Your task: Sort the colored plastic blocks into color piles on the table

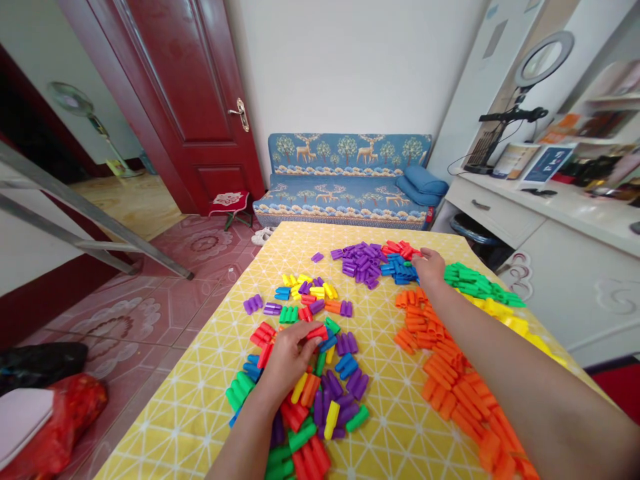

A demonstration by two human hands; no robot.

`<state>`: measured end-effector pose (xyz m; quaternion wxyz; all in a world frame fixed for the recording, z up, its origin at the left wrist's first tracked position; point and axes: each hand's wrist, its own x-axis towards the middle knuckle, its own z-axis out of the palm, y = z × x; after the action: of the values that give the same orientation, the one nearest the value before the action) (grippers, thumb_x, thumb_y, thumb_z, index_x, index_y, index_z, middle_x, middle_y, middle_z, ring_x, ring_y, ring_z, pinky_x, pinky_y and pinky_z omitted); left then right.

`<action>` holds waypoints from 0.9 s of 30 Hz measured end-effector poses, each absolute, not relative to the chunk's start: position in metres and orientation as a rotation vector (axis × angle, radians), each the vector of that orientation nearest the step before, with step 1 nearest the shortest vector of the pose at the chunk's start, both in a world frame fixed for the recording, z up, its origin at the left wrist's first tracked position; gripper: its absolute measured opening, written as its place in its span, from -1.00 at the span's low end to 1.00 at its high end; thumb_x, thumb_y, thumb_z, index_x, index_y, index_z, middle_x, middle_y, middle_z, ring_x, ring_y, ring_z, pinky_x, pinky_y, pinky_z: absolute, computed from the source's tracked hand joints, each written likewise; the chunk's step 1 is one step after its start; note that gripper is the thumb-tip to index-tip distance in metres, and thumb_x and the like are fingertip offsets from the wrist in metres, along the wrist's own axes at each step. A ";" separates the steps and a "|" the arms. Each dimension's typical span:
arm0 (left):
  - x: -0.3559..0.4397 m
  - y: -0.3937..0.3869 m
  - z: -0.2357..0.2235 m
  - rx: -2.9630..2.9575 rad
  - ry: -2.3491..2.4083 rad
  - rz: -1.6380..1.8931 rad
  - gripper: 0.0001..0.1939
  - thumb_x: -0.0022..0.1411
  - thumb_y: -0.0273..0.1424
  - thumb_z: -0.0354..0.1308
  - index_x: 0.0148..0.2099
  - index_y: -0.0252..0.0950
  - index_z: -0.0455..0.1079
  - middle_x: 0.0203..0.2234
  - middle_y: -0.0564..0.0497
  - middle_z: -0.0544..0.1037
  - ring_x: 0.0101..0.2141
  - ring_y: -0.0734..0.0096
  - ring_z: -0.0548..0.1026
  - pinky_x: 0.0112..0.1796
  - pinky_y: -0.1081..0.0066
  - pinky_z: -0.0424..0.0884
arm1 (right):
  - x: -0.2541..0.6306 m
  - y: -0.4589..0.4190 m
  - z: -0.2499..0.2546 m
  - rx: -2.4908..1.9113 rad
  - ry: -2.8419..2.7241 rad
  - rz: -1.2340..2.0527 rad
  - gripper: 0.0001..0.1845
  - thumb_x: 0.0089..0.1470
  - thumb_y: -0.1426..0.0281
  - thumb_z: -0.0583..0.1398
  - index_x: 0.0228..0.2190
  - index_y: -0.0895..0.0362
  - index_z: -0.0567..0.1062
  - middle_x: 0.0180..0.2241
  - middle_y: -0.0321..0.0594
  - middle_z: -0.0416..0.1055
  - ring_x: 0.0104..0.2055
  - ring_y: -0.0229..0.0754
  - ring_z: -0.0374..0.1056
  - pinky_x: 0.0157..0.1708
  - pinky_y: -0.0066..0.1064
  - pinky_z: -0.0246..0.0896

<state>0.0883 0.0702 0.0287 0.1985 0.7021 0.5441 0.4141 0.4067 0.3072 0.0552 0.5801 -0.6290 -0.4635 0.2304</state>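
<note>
Six single-colour heaps of small plastic tubes look sorted, while a mixed-colour spread of similar tubes remains, the left hand pinching a red plastic piece over it, the right hand reaching the red heap, grip unclear.

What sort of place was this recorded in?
Probably a home's living room, judging by the blue deer-patterned fabric sofa, the glossy dark-red panelled door and the pale standing fan.

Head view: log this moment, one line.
left hand: pinching red piece, over mixed pile | right hand: at red pile | purple pile: beside red pile
</note>
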 end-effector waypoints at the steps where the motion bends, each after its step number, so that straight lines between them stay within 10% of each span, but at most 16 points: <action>1: 0.089 0.070 0.030 1.960 1.514 1.166 -0.76 0.26 -0.37 0.13 -0.03 -0.21 0.49 -0.20 -0.03 0.60 -0.17 0.30 0.54 -0.16 0.34 0.45 | 0.401 0.302 0.056 -1.457 -1.110 0.545 -0.66 -0.17 0.50 0.18 -0.23 0.19 0.42 -0.26 -0.08 0.50 -0.19 -0.07 0.47 -0.19 -0.22 0.39; 14: 0.091 0.067 0.033 1.738 1.383 1.336 -0.75 0.21 -0.35 0.19 -0.05 -0.22 0.48 -0.20 -0.05 0.55 -0.19 0.33 0.53 -0.19 0.38 0.49 | 0.278 0.121 0.057 -0.882 -1.977 1.448 -0.75 -0.07 0.33 0.29 -0.28 0.15 0.56 -0.46 -0.31 0.47 -0.48 -0.30 0.31 -0.46 -0.47 0.22; 27: 0.096 0.065 0.040 1.734 1.348 1.342 -0.75 0.20 -0.34 0.20 -0.06 -0.24 0.48 -0.27 -0.03 0.57 -0.30 0.37 0.54 -0.26 0.40 0.51 | 0.297 0.143 0.062 -0.949 -1.784 1.278 -0.74 -0.09 0.39 0.24 -0.26 0.12 0.53 -0.37 -0.24 0.52 -0.40 -0.24 0.42 -0.41 -0.43 0.33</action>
<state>0.0959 0.0652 0.0400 0.2798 0.6468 0.5028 0.5005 0.2968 0.1433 0.0619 0.3667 -0.3692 -0.6943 0.4972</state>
